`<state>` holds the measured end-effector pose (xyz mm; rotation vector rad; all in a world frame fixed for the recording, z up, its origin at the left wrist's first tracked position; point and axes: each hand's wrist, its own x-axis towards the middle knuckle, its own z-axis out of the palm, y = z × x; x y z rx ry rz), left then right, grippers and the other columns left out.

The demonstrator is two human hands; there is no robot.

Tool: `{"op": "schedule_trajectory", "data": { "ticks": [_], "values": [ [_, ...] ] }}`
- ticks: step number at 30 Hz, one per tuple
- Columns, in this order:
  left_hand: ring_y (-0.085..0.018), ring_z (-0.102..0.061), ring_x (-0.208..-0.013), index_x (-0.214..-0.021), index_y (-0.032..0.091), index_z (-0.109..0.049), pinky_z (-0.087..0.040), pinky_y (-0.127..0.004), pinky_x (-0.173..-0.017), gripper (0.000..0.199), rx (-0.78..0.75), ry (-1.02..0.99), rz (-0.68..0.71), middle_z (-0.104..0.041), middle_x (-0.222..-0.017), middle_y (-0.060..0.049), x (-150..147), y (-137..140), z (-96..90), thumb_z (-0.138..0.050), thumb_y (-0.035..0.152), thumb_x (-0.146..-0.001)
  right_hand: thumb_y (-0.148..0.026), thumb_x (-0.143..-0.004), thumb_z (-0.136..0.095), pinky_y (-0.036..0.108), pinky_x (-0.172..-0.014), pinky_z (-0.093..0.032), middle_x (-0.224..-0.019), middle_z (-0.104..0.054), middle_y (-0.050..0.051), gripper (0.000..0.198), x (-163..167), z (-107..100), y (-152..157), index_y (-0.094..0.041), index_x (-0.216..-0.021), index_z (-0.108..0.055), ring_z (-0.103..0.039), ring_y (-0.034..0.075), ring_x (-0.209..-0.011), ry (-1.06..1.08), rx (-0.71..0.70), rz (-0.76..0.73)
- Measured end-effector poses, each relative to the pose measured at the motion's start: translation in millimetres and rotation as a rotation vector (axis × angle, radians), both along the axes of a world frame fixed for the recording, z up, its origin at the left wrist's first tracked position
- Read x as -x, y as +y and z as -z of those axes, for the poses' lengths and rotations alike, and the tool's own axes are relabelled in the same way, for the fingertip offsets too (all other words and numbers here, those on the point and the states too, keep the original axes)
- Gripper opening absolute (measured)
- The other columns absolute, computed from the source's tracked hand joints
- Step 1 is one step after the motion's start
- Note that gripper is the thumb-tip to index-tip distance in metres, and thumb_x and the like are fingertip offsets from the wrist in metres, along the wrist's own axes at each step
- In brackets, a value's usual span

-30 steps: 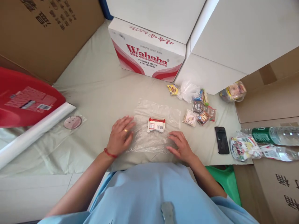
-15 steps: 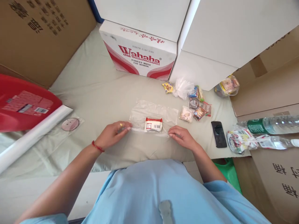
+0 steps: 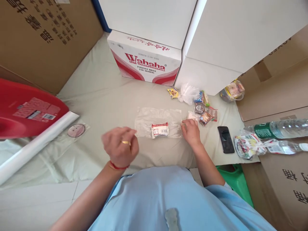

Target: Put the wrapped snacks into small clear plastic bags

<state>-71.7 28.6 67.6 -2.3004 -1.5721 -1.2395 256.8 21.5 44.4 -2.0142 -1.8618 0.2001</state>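
A clear plastic bag lies flat on the cloth-covered table. On its lower middle sits a small snack packet, white with a red top band and a barcode. My left hand, with a gold ring and a red wrist string, is curled with knuckles up at the bag's left end. It is a little blurred, and anything inside the fingers is hidden. At the bag's right edge, my right hand has its thumb and fingers together on the plastic. That hand partly covers a pale packet.
Several small snack packets and a crumpled white bag lie beyond my right hand. A phone and water bottles are at right. A Wahaha carton stands behind; a red container and white roll are left.
My left hand has moved right and towards me, turning from stretched fingers to a curled shape. My right hand has moved up along the bag's right side. The bag looks flatter.
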Motion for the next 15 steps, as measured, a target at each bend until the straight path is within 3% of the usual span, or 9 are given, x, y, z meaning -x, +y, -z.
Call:
{"op": "schedule_trajectory", "data": {
  "ticks": [2,4,7,10,13,15],
  "values": [
    [-0.026,-0.07,-0.104,-0.104,0.03,-0.073,-0.05,-0.048,-0.095,0.023,0.175,0.099,0.211,-0.076,-0.104,-0.006,-16,-15,2.1,-0.056,0.02,-0.091,-0.033,-0.105,-0.049,0.045,-0.102,-0.047,-0.114,-0.071,0.014,0.031,0,-10,15,-0.018,-0.113,-0.075,-0.057,0.032,-0.111,0.002,-0.063,-0.041],
    [-0.026,-0.069,-0.116,-0.117,0.029,-0.073,-0.048,-0.046,-0.098,0.035,0.327,0.18,0.344,-0.078,-0.119,-0.007,-36,-16,8.5,-0.05,0.018,-0.094,-0.032,-0.106,-0.047,0.045,-0.102,-0.046,-0.114,-0.071,0.014,0.032,6,-18,39,-0.019,-0.115,-0.075,-0.057,0.031,-0.109,0.012,-0.053,-0.14],
    [-0.027,-0.064,-0.129,-0.132,0.022,-0.069,-0.046,-0.046,-0.1,0.044,0.453,0.265,0.36,-0.071,-0.14,-0.011,-61,-4,21.3,-0.043,0.015,-0.097,-0.026,-0.103,-0.052,0.045,-0.109,-0.045,-0.128,-0.069,0.014,0.034,28,-16,80,-0.016,-0.129,-0.069,-0.055,0.031,-0.119,-0.007,0.022,-0.283],
    [-0.029,-0.062,-0.132,-0.134,0.02,-0.068,-0.047,-0.046,-0.099,0.045,0.538,0.336,0.34,-0.068,-0.145,-0.012,-72,7,32.3,-0.041,0.015,-0.099,-0.028,-0.097,-0.064,0.045,-0.111,-0.043,-0.141,-0.063,0.018,0.054,53,-5,110,-0.011,-0.148,-0.056,-0.053,0.032,-0.128,-0.08,0.145,-0.323],
    [-0.029,-0.06,-0.136,-0.137,0.021,-0.067,-0.046,-0.046,-0.1,0.046,0.556,0.36,0.34,-0.066,-0.147,-0.012,-72,7,38.5,-0.041,0.015,-0.1,-0.035,-0.09,-0.075,0.042,-0.1,-0.048,-0.128,-0.069,0.018,0.06,69,0,129,-0.012,-0.143,-0.058,-0.06,0.031,-0.117,-0.09,0.305,-0.298],
    [-0.028,-0.059,-0.136,-0.138,0.022,-0.067,-0.045,-0.046,-0.101,0.046,0.552,0.363,0.345,-0.066,-0.147,-0.011,-70,5,39.8,-0.041,0.015,-0.1,-0.031,-0.089,-0.075,0.034,-0.09,-0.049,-0.114,-0.074,0.013,0.043,74,-4,137,-0.016,-0.129,-0.066,-0.065,0.026,-0.104,-0.035,0.395,-0.287]
  ]
}}
